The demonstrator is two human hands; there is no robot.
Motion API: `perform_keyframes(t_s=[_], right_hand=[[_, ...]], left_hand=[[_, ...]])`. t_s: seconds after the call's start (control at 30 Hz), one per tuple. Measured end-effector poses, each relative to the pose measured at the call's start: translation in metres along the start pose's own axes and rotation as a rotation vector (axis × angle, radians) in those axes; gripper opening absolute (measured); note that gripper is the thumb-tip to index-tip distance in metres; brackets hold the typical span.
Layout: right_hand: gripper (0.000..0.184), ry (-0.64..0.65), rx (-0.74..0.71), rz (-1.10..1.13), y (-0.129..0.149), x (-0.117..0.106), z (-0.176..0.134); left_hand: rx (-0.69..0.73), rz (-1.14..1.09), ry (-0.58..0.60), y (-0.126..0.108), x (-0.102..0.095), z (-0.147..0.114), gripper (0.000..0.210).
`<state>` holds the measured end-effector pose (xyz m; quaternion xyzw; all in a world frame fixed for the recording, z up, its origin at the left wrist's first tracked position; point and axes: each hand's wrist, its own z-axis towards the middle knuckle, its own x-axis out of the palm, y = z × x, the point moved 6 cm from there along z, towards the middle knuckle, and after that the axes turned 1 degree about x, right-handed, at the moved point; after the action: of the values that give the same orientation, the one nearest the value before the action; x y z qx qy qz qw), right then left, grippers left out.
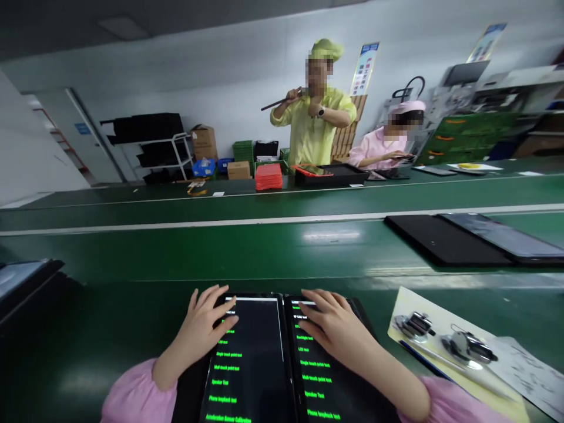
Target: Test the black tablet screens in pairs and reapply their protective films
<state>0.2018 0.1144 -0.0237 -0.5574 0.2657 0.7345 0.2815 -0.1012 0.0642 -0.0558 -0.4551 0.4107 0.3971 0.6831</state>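
Two tablets lie side by side before me, their dark screens showing lists of green test names. My left hand (210,320) is over the upper left corner of the left tablet (259,358), fingers spread near the top lines. Across the top of the right tablet (348,382) reaches my right hand (330,323), its fingers apart and covering part of the first entries. Neither hand grips anything. Whether the fingertips touch the glass I cannot tell. Pink sleeves cover both forearms.
Right of me, two metal tally counters (469,345) and a pen (425,358) lie on yellow paper (400,302). More tablets (506,232) rest on the green belt (264,252); another tablet (22,279) is at left. Across stand red trays (268,177) and two people.
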Motion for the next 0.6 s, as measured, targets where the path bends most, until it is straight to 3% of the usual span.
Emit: perform_keyframes(t_s=[0.1, 0.17, 0.3, 0.43, 0.6], right_hand=[[0.024, 0.043, -0.059, 0.085, 0.010, -0.012, -0.024], [0.024, 0.036, -0.056, 0.112, 0.009, -0.019, -0.032], [0.027, 0.042, 0.018, 0.089, -0.002, -0.017, -0.024], [0.024, 0.090, 0.081, 0.071, -0.008, -0.006, -0.005], [0.024, 0.184, 0.124, 0.100, -0.010, 0.002, 0.001]], left_hand=[[0.095, 0.011, 0.061, -0.005, -0.006, -0.024, 0.030], [0.110, 0.015, 0.035, -0.003, -0.014, -0.030, 0.032], [0.068, 0.015, -0.021, 0.001, -0.019, -0.017, 0.033], [0.050, 0.024, 0.017, -0.002, -0.006, 0.001, 0.032], [0.032, 0.028, 0.052, 0.000, 0.003, 0.003, 0.027]])
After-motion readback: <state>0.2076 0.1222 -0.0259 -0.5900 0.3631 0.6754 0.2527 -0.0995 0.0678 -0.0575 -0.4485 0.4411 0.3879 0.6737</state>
